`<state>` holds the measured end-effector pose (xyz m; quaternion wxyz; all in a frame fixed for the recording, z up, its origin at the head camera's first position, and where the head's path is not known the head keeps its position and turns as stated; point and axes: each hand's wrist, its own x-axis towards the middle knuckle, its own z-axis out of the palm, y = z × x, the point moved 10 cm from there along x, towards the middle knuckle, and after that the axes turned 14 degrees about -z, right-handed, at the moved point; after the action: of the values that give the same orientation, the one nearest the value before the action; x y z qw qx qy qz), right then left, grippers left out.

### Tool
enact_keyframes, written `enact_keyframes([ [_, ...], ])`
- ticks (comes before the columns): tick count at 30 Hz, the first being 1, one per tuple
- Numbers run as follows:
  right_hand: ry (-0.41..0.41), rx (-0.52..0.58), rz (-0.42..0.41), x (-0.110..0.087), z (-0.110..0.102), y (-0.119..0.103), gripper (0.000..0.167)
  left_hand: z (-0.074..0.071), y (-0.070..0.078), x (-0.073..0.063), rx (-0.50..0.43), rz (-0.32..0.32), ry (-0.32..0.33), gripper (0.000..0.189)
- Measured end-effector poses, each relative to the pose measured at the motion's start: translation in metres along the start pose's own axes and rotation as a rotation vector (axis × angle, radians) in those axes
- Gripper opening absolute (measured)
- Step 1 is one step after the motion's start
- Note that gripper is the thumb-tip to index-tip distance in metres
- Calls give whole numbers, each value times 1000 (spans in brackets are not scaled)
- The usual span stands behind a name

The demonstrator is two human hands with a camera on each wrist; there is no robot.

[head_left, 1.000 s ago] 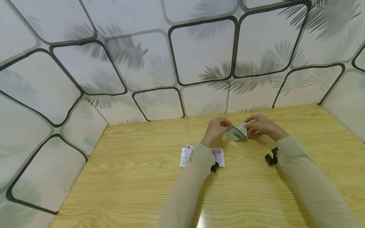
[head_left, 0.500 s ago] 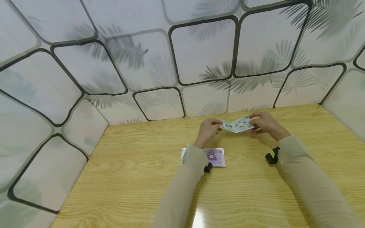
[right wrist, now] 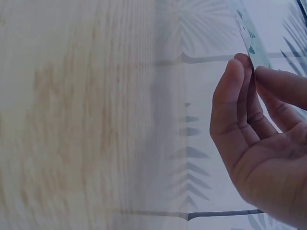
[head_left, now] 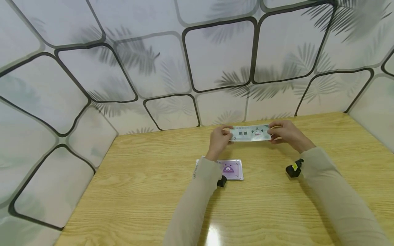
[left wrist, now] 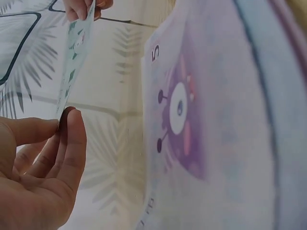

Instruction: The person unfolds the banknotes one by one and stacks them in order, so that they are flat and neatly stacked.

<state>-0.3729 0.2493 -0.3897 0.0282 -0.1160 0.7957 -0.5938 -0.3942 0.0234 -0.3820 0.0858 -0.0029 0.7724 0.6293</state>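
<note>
A pale green play banknote (head_left: 250, 133), printed with a cartoon face and a 2, is stretched out flat between my two hands above the far part of the table. My left hand (head_left: 219, 140) pinches its left end between thumb and fingers. The right end is pinched by my right hand (head_left: 287, 134). In the left wrist view the green banknote (left wrist: 76, 50) runs from the left hand's fingertips to the other hand. Below my left wrist lies a purple play banknote (head_left: 233, 169) with a one-eyed cartoon monster and a 5, on top of other notes; my sleeve partly covers them.
The wooden table (head_left: 135, 191) meets a patterned wall covering (head_left: 221, 54) just behind my hands, with another such wall at the left. Black wrist camera mounts (head_left: 293, 170) hang under both sleeves, the left one close beside the purple notes.
The green banknote was folded between my hands and is now opened out flat, its printed side showing. My left hand has moved left, uncovering more of the purple note; the right has shifted slightly.
</note>
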Motion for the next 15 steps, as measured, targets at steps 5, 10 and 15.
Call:
enact_keyframes([
  [5,-9,43,-25,-2,2,0,31,-4,-4,0,-54,-23,-26,44],
  [10,-5,74,-44,-4,4,0,36,-8,-9,-1,-85,-80,-34,31],
  [15,-2,113,-51,-6,8,-3,29,-13,-9,-3,-91,-85,-20,27],
])
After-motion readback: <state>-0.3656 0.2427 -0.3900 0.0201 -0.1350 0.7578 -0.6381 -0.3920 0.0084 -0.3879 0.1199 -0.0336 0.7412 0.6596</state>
